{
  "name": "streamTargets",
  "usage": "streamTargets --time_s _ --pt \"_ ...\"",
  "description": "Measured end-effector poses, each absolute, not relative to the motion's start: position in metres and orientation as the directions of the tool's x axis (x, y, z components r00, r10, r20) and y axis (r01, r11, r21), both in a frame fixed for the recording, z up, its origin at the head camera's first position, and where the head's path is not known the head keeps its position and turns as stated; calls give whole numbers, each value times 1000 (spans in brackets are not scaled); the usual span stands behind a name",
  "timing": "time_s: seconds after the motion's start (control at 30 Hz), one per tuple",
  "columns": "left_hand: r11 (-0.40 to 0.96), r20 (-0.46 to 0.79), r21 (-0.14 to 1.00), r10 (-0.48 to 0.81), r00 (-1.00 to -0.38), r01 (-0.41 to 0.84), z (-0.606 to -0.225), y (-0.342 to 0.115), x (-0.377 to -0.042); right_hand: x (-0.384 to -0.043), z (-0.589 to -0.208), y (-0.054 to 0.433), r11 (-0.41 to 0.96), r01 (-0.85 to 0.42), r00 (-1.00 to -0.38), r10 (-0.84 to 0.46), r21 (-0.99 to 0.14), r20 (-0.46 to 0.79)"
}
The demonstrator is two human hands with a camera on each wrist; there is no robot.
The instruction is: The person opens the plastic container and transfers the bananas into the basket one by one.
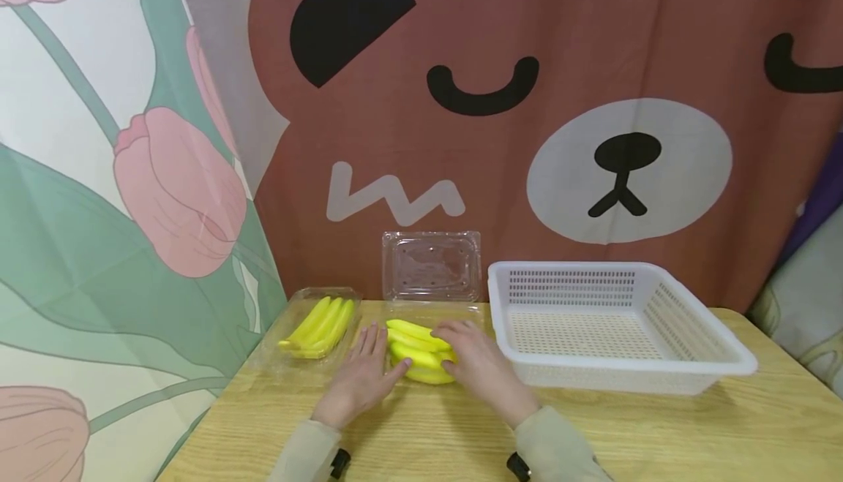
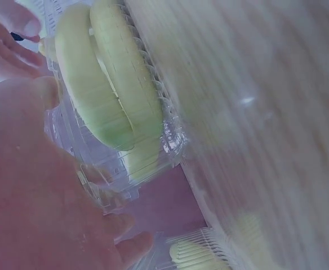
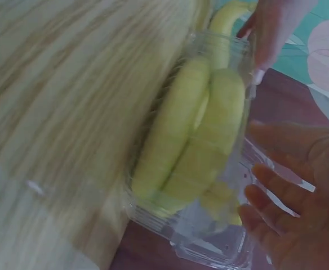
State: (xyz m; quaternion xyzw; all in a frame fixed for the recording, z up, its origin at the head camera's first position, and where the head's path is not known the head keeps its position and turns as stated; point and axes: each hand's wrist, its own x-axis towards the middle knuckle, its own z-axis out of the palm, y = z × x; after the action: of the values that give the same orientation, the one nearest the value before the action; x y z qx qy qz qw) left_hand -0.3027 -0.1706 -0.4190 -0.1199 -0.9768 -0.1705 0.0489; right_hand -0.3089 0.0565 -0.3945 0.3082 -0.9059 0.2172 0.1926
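Several yellow bananas (image 1: 421,354) lie stacked crosswise in a clear plastic clamshell box (image 2: 170,138), whose hinged lid (image 1: 431,266) stands upright at the back. My left hand (image 1: 358,379) is at the box's left side, its fingers straight and the thumb near the front bananas. On the other side, my right hand (image 1: 484,365) reaches over the right ends of the bananas with its fingers loosely bent and spread. The right wrist view shows the fingertips (image 3: 260,194) of that hand beside the box wall, not curled round a banana.
Left of my left hand sits another clear box (image 1: 349,295) with several bananas (image 1: 319,325) inside. A white perforated basket (image 1: 626,368) stands to the right, close to my right hand. Behind the wooden table (image 1: 421,445) hangs a bear-patterned curtain (image 1: 474,153).
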Motion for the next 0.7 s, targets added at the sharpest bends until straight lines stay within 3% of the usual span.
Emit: streamTargets --time_s 0.43,0.7 --pt "919 121 318 206 -971 235 -418 -169 -303 -317 -397 50 713 -533 -845 -424 -454 325" --pt "922 127 309 202 -971 232 -419 -167 -302 -323 -403 46 716 -509 -861 -432 -478 269"
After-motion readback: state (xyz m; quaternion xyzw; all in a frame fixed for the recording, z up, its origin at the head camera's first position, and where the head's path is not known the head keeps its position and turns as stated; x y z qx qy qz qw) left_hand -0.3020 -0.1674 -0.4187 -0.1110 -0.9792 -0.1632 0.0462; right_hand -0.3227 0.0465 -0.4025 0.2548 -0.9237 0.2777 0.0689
